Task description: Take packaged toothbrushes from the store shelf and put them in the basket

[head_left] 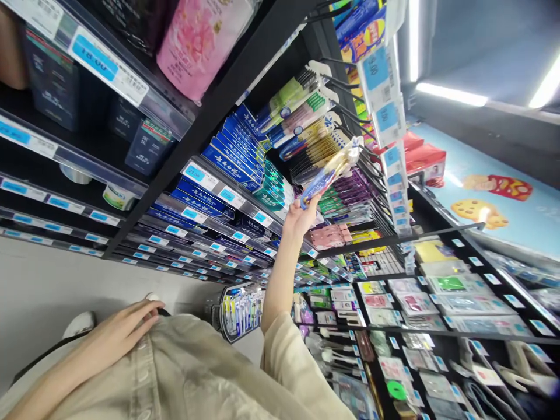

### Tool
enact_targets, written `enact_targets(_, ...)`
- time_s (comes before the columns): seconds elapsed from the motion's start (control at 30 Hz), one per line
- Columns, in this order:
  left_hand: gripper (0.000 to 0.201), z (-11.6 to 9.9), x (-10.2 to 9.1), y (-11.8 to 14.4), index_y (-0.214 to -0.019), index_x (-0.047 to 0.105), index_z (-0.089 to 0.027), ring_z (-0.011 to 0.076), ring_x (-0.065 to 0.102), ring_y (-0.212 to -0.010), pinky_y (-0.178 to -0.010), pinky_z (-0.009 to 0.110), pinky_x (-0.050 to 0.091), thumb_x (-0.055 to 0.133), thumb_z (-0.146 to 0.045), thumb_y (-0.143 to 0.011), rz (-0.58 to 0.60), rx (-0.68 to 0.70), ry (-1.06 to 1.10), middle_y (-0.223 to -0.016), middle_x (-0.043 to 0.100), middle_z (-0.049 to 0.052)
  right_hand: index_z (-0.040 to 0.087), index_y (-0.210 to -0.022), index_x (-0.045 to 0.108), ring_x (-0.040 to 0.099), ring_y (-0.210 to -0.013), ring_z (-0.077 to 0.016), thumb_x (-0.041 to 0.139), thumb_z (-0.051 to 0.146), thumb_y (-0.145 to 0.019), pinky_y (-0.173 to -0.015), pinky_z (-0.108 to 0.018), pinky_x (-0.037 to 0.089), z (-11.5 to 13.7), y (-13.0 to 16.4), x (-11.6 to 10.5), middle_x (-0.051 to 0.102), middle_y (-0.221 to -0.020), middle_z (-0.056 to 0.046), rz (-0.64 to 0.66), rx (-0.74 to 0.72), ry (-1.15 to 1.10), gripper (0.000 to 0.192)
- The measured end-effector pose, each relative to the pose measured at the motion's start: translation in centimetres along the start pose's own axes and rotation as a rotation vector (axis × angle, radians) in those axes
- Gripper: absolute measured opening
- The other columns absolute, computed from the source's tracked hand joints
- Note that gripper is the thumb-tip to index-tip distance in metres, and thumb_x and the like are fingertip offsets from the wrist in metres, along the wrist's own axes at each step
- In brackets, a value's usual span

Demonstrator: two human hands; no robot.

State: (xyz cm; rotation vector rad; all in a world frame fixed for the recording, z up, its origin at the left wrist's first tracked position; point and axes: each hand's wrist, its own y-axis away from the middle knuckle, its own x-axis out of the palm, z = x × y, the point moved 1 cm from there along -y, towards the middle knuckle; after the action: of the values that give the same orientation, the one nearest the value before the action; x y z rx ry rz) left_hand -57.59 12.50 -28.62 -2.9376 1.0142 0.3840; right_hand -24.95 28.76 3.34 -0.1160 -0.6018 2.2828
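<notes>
My right hand (301, 217) reaches up to the shelf, closed on the lower end of a toothbrush pack (326, 179) with a clear top and a blue and white lower part. The pack is tilted, its top near the metal hooks; I cannot tell whether it still hangs on one. Behind it hang more toothbrush packs (317, 153) in gold and dark wrapping. Beside my fingers are teal toothpaste boxes (273, 185) and, farther left, blue toothpaste boxes (234, 153). My left hand (133, 326) rests low against my beige shirt (196, 370), fingers stretched out and holding nothing visible.
A basket (225, 332) full of packaged toothbrushes stands on the floor (39, 274) below the shelves. Price label strips (389, 116) jut out at the hook ends. Pink bags (199, 49) stand on the shelf at upper left. Another rack (464, 332) with hanging goods stands at right.
</notes>
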Motion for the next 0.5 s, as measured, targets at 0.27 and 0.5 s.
enact_targets(0.27,0.044,1.3,-1.0,0.6,-0.125,0.073,-0.032,0.0252,0.074,-0.115,-0.101,0.034,0.058,0.043,-0.052,-0.100,-0.009,-0.007,-0.138,-0.125,0.077,0.003,0.019,-0.109,0.065,0.053,-0.052,-0.0056,0.060,0.059,-0.097,-0.041,-0.017,0.038,-3.0,-8.6,4.3,0.073,-0.090,-0.003,0.033,0.137,-0.113,0.042)
enact_targets(0.5,0.049,2.6,-1.7,2.4,-0.126,0.074,-0.032,0.0291,0.073,-0.118,-0.104,0.041,0.059,0.042,-0.054,-0.097,-0.098,-0.124,-0.185,-0.128,0.077,0.006,0.019,-0.098,0.061,0.063,-0.057,-0.0068,0.066,0.046,-0.098,-0.045,-0.015,0.039,-5.0,-10.6,6.7,0.067,-0.075,0.005,-0.017,0.331,-0.273,0.028)
